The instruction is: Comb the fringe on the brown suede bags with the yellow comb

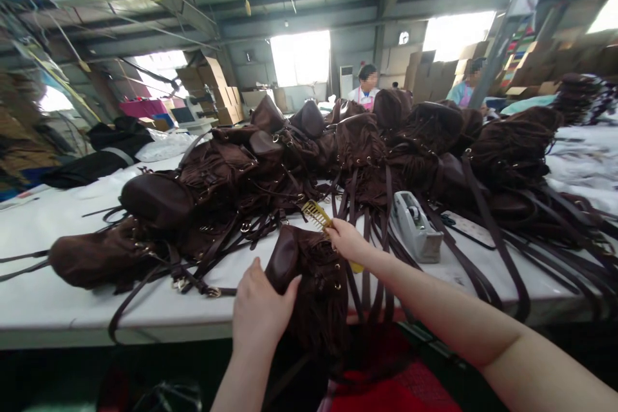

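A dark brown fringed bag (pixel 313 270) hangs partly over the near table edge, in front of my body. My left hand (pixel 261 306) grips its left side, with the thumb on the leather flap and the fingertips partly hidden. In my right hand (pixel 346 241) is a yellow wide-toothed comb (pixel 317 215), held above the upper right of the bag. Its teeth point away to the left, and part of its handle shows below the hand. Loose brown straps (pixel 367 251) lie just to the right of the bag.
Piled brown fringed bags (pixel 357 135) cover the back of the white table (pixel 38 309). A grey tape dispenser (pixel 418 228) stands right of my right hand, beside a phone-like flat object (pixel 467 230). Straps with buckles trail across the surface. Two people sit behind the pile.
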`<move>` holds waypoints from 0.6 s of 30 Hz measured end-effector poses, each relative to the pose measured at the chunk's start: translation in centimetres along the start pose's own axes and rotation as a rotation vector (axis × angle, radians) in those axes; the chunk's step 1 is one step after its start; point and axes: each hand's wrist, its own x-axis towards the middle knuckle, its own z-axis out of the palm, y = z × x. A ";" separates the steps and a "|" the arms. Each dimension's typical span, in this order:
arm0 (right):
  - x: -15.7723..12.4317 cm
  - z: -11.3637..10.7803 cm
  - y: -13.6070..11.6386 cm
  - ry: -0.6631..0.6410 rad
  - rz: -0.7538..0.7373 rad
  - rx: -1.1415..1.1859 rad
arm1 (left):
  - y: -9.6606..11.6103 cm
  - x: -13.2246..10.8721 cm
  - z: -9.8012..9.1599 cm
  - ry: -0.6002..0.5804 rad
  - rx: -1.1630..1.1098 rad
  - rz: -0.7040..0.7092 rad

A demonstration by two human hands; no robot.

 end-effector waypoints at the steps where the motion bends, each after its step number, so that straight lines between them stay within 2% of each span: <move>1: 0.3 0.3 -0.3 -0.009 -0.007 0.068 | 0.6 0.7 0.7 -0.085 -0.008 -0.012; 3: 0.3 0.7 -0.7 -0.046 -0.016 0.271 | 1.0 1.5 1.8 -0.250 -0.064 -0.059; 4: 0.2 1.0 -0.9 -0.069 -0.023 0.377 | 0.8 1.8 2.2 -0.297 -0.109 -0.065; 6: -0.2 1.5 -1.3 -0.108 -0.073 0.493 | 0.1 2.0 2.5 -0.328 -0.191 -0.058; 9: -1.2 2.5 -2.4 -0.112 -0.212 0.413 | -1.6 2.4 1.4 -0.331 -0.273 0.009; 11: -1.7 3.2 -3.4 -0.026 -0.208 0.319 | -2.6 3.2 -0.6 -0.313 -0.319 0.160; 13: -2.2 3.6 -4.3 0.051 -0.158 0.267 | -3.1 4.6 -3.6 -0.294 -0.325 0.345; 15: -2.7 3.9 -5.1 0.008 -0.162 0.337 | -2.9 6.7 -6.9 -0.261 -0.257 0.485; 17: -3.4 4.0 -5.8 -0.074 -0.212 0.505 | -2.3 9.2 -9.6 -0.100 -0.132 0.607; 18: -3.9 4.0 -6.2 -0.092 -0.227 0.592 | -2.0 10.6 -10.5 0.052 -0.071 0.640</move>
